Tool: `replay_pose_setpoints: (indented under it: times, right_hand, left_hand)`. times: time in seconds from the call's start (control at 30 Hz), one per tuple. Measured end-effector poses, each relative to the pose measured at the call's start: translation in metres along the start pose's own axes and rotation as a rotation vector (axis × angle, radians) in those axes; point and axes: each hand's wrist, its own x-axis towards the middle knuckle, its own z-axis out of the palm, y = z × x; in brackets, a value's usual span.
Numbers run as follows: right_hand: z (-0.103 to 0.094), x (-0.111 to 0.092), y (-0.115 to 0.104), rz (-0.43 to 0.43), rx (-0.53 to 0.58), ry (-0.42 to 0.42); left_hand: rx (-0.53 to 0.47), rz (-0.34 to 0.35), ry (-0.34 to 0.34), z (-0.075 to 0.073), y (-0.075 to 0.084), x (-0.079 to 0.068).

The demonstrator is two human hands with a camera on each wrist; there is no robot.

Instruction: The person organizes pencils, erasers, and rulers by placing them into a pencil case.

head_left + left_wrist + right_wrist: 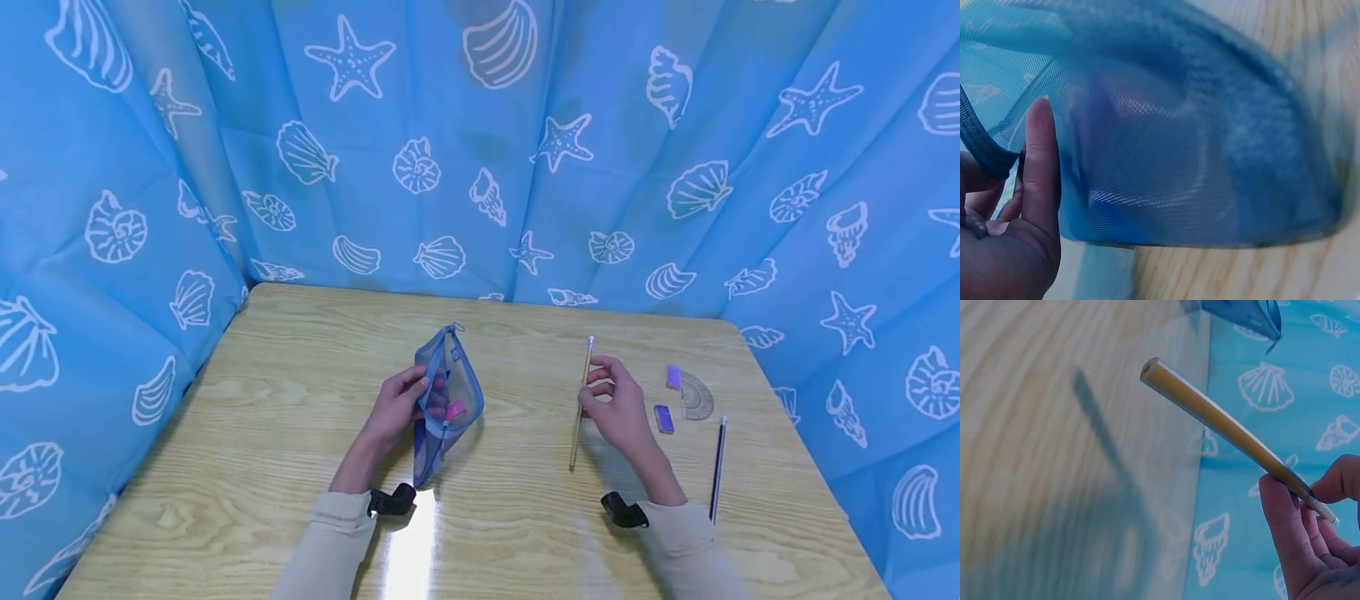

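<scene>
**Pouch [432, 454] in left hand [395, 408], gold pencil [577, 429] in right hand [617, 408]**

Grips the blue mesh pouch by the left part of its open rim, thumb and fingers of the left hand around the edge, above a wooden table [262, 400]. Pinches the gold pencil between thumb and fingers of the right hand, well to the right of the pouch and lifted off the table, blunt end near, white tip far. Both hands well apart, one on each side of the pouch, each clamped on its own thing. Inside the pouch, visible through the mesh: a pink thing [455, 410], too small to name. Farther right of the pouch, lying close together on the table: a clear protractor [697, 397] and two purple blocks [663, 419]. Farthest right of the pouch: a dark pencil [717, 475] with a white tip, pointing away. Just nearer than the pouch: bright glare on the table, between light sleeves [330, 542]. Beyond the pouch and off to both sides: a blue curtain [465, 108] patterned with white shells and starfish.
</scene>
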Motion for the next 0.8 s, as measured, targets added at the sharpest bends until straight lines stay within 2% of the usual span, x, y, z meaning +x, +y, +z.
replay_pose_setpoints:
  times: [0.03,0.17,0.43,0.8]
  right_hand:
    - [0.002,0.000,-0.008,0.003,0.020,-0.007]
    - [0.011,0.010,-0.013,-0.014,0.064,-0.024]
    - [0.031,0.038,-0.005,-0.068,0.119,-0.035]
    - [0.059,0.053,-0.025,-0.081,0.215,-0.049]
  left_hand:
    - [-0.003,0.001,0.002,0.000,0.001,0.000]
    - [-0.016,0.009,-0.001,0.000,0.002,0.000]
    - [-0.015,0.017,-0.008,-0.001,0.004,0.000]
    - [0.000,0.005,0.002,0.000,0.006,-0.001]
